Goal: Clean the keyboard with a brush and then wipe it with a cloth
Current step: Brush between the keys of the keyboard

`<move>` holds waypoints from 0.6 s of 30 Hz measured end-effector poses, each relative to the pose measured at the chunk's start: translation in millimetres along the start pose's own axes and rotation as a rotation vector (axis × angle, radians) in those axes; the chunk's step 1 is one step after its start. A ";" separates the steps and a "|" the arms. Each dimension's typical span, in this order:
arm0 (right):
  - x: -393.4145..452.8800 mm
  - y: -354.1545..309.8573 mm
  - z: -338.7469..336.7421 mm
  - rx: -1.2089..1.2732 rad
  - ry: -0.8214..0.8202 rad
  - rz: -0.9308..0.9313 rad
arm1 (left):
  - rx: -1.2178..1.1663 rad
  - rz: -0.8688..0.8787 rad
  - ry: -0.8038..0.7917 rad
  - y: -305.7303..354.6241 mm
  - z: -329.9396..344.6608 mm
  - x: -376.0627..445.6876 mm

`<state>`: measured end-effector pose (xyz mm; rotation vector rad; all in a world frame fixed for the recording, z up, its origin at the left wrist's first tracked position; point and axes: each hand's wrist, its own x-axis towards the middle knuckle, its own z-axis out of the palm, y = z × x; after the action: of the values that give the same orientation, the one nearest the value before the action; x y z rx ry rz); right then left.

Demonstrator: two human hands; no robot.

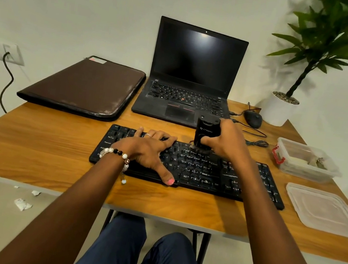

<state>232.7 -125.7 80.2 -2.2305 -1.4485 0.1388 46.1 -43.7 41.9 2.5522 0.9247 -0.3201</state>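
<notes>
Two bare hands work over the flat black plastic keyboard (pixel 188 165) lying on the wooden desk (pixel 31 144): the left hand (pixel 150 151) lies spread, pressing its left half to steady it, likely light enough to slide. Just beyond, the right hand (pixel 225 142) grips the stubby black cylindrical brush (pixel 204 134) upright, bristles on the upper key rows; it looks rigid and light, best held round its barrel.

The brush (pixel 204 134) bears a white logo and a brand word too blurred to read surely. Keyboard (pixel 188 168) keycaps read "Alt" and "Ctrl" at 6 o'clock, "Caps Lock" at 9 o'clock.
</notes>
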 end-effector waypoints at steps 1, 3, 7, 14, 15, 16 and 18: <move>0.1 -1.6 -1.1 -0.038 0.017 -0.029 | 0.000 0.001 -0.002 0.1 0.1 -0.5; -1.0 -6.0 -1.1 0.010 0.037 -0.068 | 0.000 0.003 0.000 0.3 0.3 -0.5; -5.7 -2.3 4.3 0.248 -0.007 -0.014 | -0.003 0.005 0.015 0.5 0.5 -0.4; 3.3 -0.2 6.5 0.060 0.176 -0.013 | -0.014 0.010 0.021 1.1 0.7 -0.9; 4.3 -2.8 10.3 0.109 0.203 0.002 | -0.013 0.010 0.021 0.9 0.9 -0.6; 4.5 -5.2 14.8 0.133 0.237 0.016 | -0.012 0.008 0.022 1.1 1.0 -0.3; 4.0 -6.2 25.3 0.115 0.294 0.044 | -0.009 0.001 0.024 1.5 1.3 -0.4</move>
<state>220.8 -111.7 61.3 -2.0890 -1.2040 -0.0869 46.7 -45.6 41.4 2.5534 0.9310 -0.2843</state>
